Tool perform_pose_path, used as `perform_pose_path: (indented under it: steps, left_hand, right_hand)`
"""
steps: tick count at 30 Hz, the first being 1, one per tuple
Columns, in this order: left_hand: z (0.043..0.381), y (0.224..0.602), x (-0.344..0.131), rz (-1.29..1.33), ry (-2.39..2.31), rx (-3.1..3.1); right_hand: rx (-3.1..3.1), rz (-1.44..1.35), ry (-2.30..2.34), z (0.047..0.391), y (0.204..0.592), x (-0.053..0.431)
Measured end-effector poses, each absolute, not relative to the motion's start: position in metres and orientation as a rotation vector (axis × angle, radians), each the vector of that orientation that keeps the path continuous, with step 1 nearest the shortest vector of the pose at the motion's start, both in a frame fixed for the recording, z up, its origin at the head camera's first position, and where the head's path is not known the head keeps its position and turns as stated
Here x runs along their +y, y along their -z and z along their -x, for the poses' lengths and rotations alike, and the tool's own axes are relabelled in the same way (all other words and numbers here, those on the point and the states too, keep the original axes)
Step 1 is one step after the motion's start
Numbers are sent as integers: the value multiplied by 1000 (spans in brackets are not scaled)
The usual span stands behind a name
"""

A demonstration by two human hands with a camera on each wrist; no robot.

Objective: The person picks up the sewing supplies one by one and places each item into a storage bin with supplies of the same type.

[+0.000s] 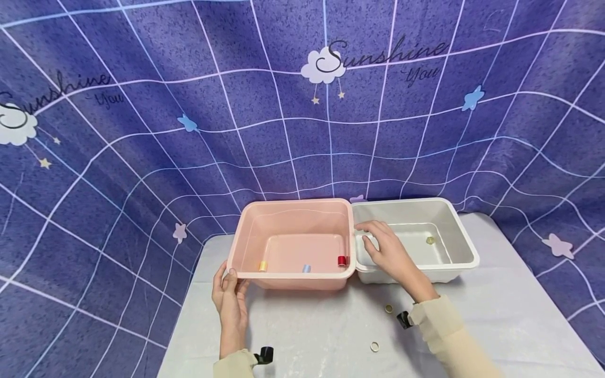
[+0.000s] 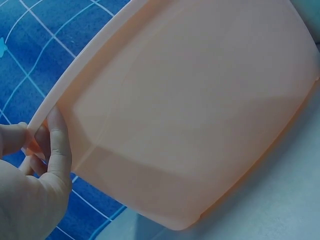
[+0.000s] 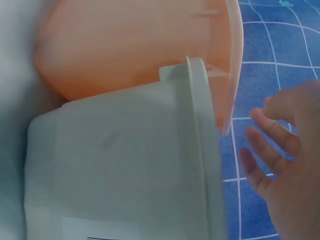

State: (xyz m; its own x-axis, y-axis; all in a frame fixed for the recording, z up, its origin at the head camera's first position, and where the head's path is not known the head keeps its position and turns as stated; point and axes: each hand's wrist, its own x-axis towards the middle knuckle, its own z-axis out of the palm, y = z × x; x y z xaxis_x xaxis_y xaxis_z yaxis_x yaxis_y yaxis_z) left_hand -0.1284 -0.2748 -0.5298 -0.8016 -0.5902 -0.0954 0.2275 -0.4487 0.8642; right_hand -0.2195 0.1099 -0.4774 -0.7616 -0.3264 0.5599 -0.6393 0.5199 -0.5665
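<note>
My left hand (image 1: 230,302) pinches the front left corner of the pink plastic bin (image 1: 298,284), thumb and fingers on either side of its rim in the left wrist view. Inside that bin lie a yellow thread spool (image 1: 262,266), a light blue one (image 1: 306,269) and a red one (image 1: 342,261). Over the left part of the light grey bin (image 1: 420,275), my right hand (image 1: 389,252) hovers with loosely bent fingers and nothing in them. Its fingertips are close to where the two rims meet. A small gold-coloured ring (image 1: 430,240) lies on the grey bin's floor.
On the pale tablecloth (image 1: 302,325) in front of the bins lie a brass-coloured ring (image 1: 388,308) and a silvery ring (image 1: 374,346). Behind the bins hangs a purple-blue curtain (image 1: 307,136) with a grid pattern. The bins stand side by side.
</note>
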Motion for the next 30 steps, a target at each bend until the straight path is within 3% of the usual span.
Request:
perform_pose_path:
  steps: [30]
  left_hand:
    - [132,529,-272,-524,2263,-1266]
  right_hand:
    - [-1954,-951,-1458,173,535,104]
